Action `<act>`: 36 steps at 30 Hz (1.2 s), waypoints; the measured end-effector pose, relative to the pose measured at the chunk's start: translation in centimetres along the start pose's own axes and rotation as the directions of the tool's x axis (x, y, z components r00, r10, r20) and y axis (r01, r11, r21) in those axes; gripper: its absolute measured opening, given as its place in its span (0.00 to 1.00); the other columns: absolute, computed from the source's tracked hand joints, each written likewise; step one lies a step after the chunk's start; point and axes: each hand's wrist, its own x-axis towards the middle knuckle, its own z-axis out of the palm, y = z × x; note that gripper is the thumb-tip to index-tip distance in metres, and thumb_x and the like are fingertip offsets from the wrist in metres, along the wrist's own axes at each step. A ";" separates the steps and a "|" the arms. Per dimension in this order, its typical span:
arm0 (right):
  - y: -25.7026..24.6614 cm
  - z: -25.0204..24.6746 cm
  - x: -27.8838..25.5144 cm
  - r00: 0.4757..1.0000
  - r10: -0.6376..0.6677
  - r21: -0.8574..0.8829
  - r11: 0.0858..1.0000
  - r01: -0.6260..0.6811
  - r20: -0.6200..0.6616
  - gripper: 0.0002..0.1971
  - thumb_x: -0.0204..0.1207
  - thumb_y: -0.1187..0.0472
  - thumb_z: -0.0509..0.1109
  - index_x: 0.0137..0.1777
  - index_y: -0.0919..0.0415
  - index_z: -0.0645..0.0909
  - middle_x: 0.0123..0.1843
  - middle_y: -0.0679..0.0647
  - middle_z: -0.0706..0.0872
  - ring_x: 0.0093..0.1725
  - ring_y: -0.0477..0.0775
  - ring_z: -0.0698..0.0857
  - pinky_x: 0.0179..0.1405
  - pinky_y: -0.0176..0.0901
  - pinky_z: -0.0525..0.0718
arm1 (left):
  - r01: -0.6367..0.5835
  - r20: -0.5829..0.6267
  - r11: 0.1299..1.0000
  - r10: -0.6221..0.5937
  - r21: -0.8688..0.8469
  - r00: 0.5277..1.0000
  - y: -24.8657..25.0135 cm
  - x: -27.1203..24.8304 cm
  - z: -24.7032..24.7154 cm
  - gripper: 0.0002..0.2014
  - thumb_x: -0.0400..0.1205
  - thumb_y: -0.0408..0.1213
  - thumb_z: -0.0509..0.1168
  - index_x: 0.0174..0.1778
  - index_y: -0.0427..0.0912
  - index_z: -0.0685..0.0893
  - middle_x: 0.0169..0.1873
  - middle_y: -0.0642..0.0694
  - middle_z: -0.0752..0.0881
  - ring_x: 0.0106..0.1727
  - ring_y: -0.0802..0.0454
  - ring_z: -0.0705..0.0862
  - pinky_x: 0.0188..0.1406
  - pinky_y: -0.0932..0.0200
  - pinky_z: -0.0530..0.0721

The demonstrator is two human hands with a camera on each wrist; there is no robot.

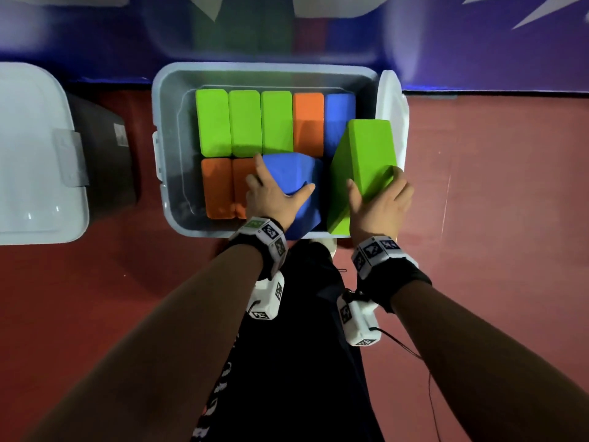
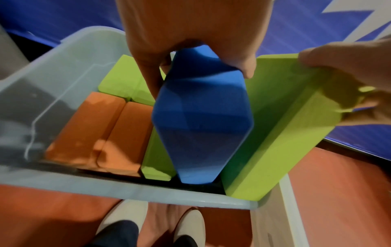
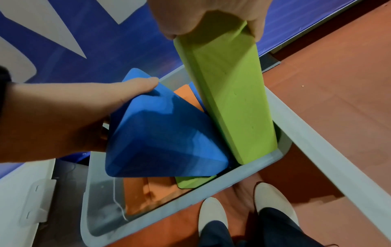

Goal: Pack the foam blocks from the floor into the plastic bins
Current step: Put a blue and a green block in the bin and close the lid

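A grey plastic bin [image 1: 165,129] on the red floor holds a back row of green, orange and blue foam blocks and two orange blocks [image 1: 220,186] at the front left. My left hand [image 1: 274,193] grips a blue block [image 1: 296,183] [image 2: 201,117] upright over the bin's front middle, above a green block [image 2: 156,160] that lies on the bin floor. My right hand [image 1: 382,199] grips a green block [image 1: 363,167] [image 3: 230,93], tilted, with its lower end inside the bin's front right corner.
A white lid [image 1: 392,116] leans against the bin's right side. A second bin with a white lid [image 1: 35,154] stands at the left. A blue wall mat [image 1: 478,43] runs behind. My feet in white shoes [image 2: 125,219] stand at the bin's front edge.
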 end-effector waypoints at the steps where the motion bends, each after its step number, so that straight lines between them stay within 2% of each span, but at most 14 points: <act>1: -0.2 0.4 0.0 1.000 -0.008 0.019 1.000 0.008 -0.017 0.38 0.70 0.42 0.68 0.69 0.75 0.71 0.56 0.72 0.77 0.54 0.74 0.77 0.55 0.48 0.65 | -0.008 0.015 1.000 0.007 0.025 1.000 0.2 0.2 -0.1 0.56 0.69 0.64 0.72 0.84 0.45 0.47 0.68 0.36 0.71 0.66 0.33 0.76 0.62 0.45 0.74; 5: -0.8 0.8 0.4 1.000 -0.002 0.073 0.997 0.004 -0.031 0.38 0.71 0.43 0.67 0.70 0.75 0.70 0.57 0.72 0.76 0.55 0.74 0.77 0.58 0.48 0.66 | -0.077 0.098 0.989 0.065 0.124 0.993 0.8 0.2 -0.7 0.51 0.70 0.68 0.67 0.82 0.65 0.43 0.63 0.39 0.71 0.59 0.33 0.80 0.51 0.46 0.75; 10: 0.0 0.2 -1.6 0.999 0.005 0.162 0.987 -0.010 0.033 0.38 0.72 0.46 0.70 0.73 0.74 0.66 0.64 0.70 0.72 0.63 0.68 0.75 0.65 0.44 0.69 | -0.092 0.112 0.979 0.072 0.182 0.991 1.2 0.3 -1.0 0.47 0.70 0.68 0.66 0.81 0.62 0.50 0.64 0.39 0.71 0.58 0.32 0.81 0.51 0.46 0.76; 12: 0.3 0.4 -2.3 0.991 0.075 0.156 0.984 -0.091 0.109 0.42 0.70 0.51 0.76 0.76 0.72 0.62 0.68 0.68 0.69 0.64 0.63 0.73 0.63 0.42 0.70 | -0.118 0.136 0.974 0.093 0.194 0.986 1.2 0.8 -0.8 0.49 0.70 0.70 0.65 0.81 0.61 0.48 0.65 0.38 0.70 0.59 0.33 0.80 0.52 0.46 0.78; 13: 0.5 0.6 -2.2 0.971 0.151 0.110 0.979 -0.173 0.183 0.43 0.68 0.53 0.78 0.77 0.71 0.61 0.69 0.66 0.68 0.64 0.62 0.73 0.61 0.43 0.70 | -0.133 0.156 0.973 0.104 0.189 0.982 1.3 1.0 -0.7 0.49 0.70 0.70 0.65 0.82 0.61 0.47 0.65 0.37 0.70 0.59 0.33 0.80 0.52 0.47 0.79; 15: 1.1 1.0 -1.7 0.875 0.336 -0.068 0.940 -0.333 0.348 0.41 0.65 0.54 0.79 0.73 0.68 0.63 0.67 0.63 0.69 0.61 0.65 0.76 0.56 0.51 0.74 | -0.168 0.208 0.969 0.130 0.178 0.969 1.5 1.5 -0.3 0.49 0.71 0.69 0.66 0.82 0.62 0.46 0.65 0.36 0.70 0.59 0.33 0.81 0.53 0.48 0.79; 17: 1.6 1.2 -1.3 0.809 0.405 -0.182 0.914 -0.362 0.426 0.38 0.64 0.53 0.78 0.68 0.68 0.64 0.65 0.63 0.71 0.62 0.68 0.78 0.56 0.56 0.77 | -0.197 0.268 0.966 0.148 0.166 0.952 1.8 1.9 0.1 0.47 0.73 0.65 0.67 0.82 0.62 0.47 0.68 0.34 0.69 0.60 0.33 0.81 0.56 0.49 0.79; 20: 1.9 1.8 -0.8 0.850 0.263 -0.206 0.961 -0.187 0.455 0.45 0.69 0.54 0.75 0.81 0.63 0.53 0.77 0.64 0.64 0.74 0.66 0.69 0.69 0.56 0.71 | -0.229 0.341 0.958 0.160 0.174 0.926 2.1 2.5 1.0 0.42 0.78 0.54 0.68 0.83 0.60 0.48 0.73 0.32 0.66 0.61 0.33 0.82 0.58 0.51 0.79; 22: 1.8 2.5 -0.2 0.867 0.095 -0.268 0.962 0.045 0.490 0.39 0.77 0.56 0.67 0.84 0.57 0.50 0.84 0.63 0.50 0.82 0.63 0.56 0.79 0.57 0.60 | -0.278 0.348 0.935 0.191 0.222 0.918 1.9 3.2 1.6 0.41 0.80 0.47 0.68 0.84 0.55 0.50 0.73 0.35 0.65 0.62 0.35 0.81 0.56 0.51 0.78; 25: 2.4 3.7 0.5 0.740 -0.003 -0.351 0.879 0.322 0.673 0.27 0.84 0.63 0.55 0.82 0.64 0.56 0.85 0.61 0.41 0.84 0.62 0.42 0.83 0.53 0.44 | -0.387 0.393 0.875 0.260 0.291 0.882 1.3 4.2 2.8 0.40 0.80 0.43 0.68 0.84 0.52 0.52 0.74 0.40 0.63 0.62 0.38 0.80 0.52 0.52 0.78; 28: 3.8 5.2 0.6 0.642 0.006 -0.318 0.872 0.373 0.767 0.31 0.83 0.65 0.53 0.83 0.67 0.45 0.85 0.62 0.42 0.84 0.62 0.45 0.83 0.52 0.49 | -0.529 0.521 0.757 0.296 0.383 0.801 0.1 5.5 4.7 0.40 0.80 0.42 0.67 0.84 0.47 0.52 0.81 0.44 0.56 0.74 0.41 0.70 0.66 0.51 0.75; 31: 6.2 8.3 1.4 0.646 -0.030 -0.352 0.819 0.453 0.762 0.31 0.78 0.63 0.36 0.83 0.70 0.43 0.84 0.64 0.39 0.84 0.65 0.40 0.83 0.53 0.47 | -0.654 0.653 0.605 0.273 0.455 0.707 -1.2 7.3 6.6 0.41 0.81 0.45 0.65 0.85 0.43 0.48 0.85 0.47 0.47 0.84 0.47 0.51 0.80 0.48 0.60; 34: 7.9 11.1 2.0 0.626 -0.054 -0.407 0.715 0.568 0.778 0.36 0.70 0.66 0.30 0.82 0.74 0.42 0.83 0.70 0.39 0.83 0.70 0.39 0.83 0.58 0.45 | -0.712 0.719 0.495 0.222 0.499 0.659 -2.5 8.5 8.5 0.42 0.82 0.50 0.62 0.84 0.43 0.44 0.85 0.49 0.41 0.85 0.51 0.42 0.81 0.39 0.48; 36: 8.8 12.3 1.8 0.618 -0.035 -0.415 0.711 0.568 0.785 0.37 0.69 0.65 0.27 0.82 0.74 0.44 0.83 0.71 0.42 0.83 0.70 0.43 0.83 0.55 0.49 | -0.731 0.712 0.414 0.236 0.542 0.661 -3.7 8.9 9.5 0.41 0.84 0.52 0.59 0.84 0.44 0.42 0.84 0.50 0.38 0.85 0.53 0.41 0.79 0.33 0.44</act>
